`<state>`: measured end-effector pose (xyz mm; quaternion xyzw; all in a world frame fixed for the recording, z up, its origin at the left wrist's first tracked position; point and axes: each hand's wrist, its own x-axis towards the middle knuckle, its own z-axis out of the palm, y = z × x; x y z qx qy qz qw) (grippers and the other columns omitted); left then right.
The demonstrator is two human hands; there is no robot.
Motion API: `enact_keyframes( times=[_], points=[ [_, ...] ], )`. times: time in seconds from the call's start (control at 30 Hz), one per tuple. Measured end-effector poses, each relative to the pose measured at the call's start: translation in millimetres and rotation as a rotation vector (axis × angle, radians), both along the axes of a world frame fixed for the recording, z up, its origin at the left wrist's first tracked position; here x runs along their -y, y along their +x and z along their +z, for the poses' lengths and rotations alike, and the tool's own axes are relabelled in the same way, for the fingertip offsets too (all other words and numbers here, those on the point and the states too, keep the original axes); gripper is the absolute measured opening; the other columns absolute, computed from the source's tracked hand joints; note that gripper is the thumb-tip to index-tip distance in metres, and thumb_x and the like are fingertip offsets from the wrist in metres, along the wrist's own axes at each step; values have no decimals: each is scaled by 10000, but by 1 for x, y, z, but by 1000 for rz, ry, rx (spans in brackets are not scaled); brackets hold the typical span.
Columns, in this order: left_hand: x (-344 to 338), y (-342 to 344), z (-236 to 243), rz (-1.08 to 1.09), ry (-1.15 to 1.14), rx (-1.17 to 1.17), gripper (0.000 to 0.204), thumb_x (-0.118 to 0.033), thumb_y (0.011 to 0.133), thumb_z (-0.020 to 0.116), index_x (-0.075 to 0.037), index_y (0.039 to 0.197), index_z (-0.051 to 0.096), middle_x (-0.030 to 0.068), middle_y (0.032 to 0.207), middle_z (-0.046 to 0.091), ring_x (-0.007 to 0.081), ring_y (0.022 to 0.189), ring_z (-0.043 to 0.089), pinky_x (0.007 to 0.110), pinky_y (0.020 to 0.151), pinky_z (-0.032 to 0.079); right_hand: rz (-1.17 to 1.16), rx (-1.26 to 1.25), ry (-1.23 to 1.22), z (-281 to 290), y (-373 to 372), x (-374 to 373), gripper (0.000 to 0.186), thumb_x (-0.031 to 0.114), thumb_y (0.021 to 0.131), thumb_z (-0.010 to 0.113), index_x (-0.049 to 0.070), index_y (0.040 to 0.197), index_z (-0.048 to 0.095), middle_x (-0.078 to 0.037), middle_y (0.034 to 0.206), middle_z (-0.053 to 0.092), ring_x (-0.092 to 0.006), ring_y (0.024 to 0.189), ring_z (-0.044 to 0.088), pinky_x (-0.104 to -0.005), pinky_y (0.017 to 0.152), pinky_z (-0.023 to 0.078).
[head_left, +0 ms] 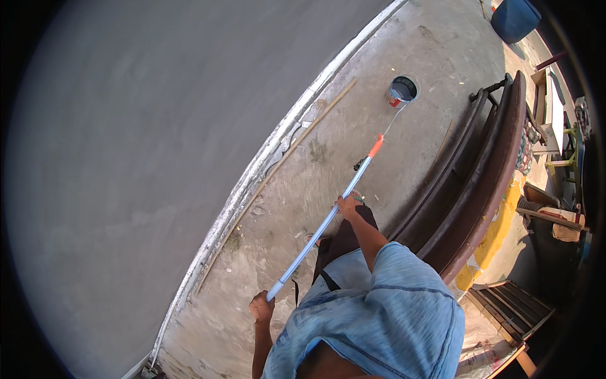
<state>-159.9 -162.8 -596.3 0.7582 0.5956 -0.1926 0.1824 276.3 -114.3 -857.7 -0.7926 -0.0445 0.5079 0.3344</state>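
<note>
I hold a long light-blue pole (312, 239) slantwise across my front. My left hand (262, 307) is closed around its near lower end. Farther up the shaft, my right hand (348, 205) grips it. At the far end sits an orange handle (376, 146), from which a thin metal rod (395, 121) reaches to the rim of a paint bucket (404, 89). Dark grey paint shows inside the bucket; whatever is on the rod's tip cannot be made out clearly.
A grey wall (145, 158) with a white bottom edge fills the left. Along it lies a long wooden stick (284, 158) on the concrete floor (265, 240). A brown bench (476, 183) stands close on my right, with a blue drum (515, 21) beyond and a slatted wooden frame (511, 309) behind.
</note>
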Motion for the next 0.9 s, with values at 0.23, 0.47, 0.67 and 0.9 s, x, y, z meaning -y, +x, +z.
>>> enact_keyframes(
  times=[0.23,0.47,0.67,0.9],
  points=[
    [-55,-18,-5,-19,-57,7,219,-290,711,772,-115,782,659,137,705,675,354,672,670,461,631,533,159,240,-171,34,-14,-39,450,461,811,620,33,907,722,-239,979,688,-409,1012,632,-485,904,479],
    [-50,-20,-11,12,-115,27,234,-315,737,754,-113,800,656,146,718,680,367,681,670,471,640,532,101,523,-40,-14,-37,-52,425,209,810,709,-128,992,524,-318,861,653,-465,861,666,-496,768,525],
    [-22,7,-21,103,-177,45,239,-321,766,744,-107,821,653,163,735,681,381,707,673,480,654,527,65,519,-60,-11,-21,-60,443,280,810,700,-98,998,564,-297,854,655,-485,883,641,-514,804,501],
    [-18,50,-33,102,-175,101,230,-286,775,741,-93,846,637,170,747,674,390,724,667,495,656,513,70,410,-79,-26,33,-62,419,199,838,688,-119,1057,525,-341,935,657,-480,907,662,-489,786,534]
  ],
)
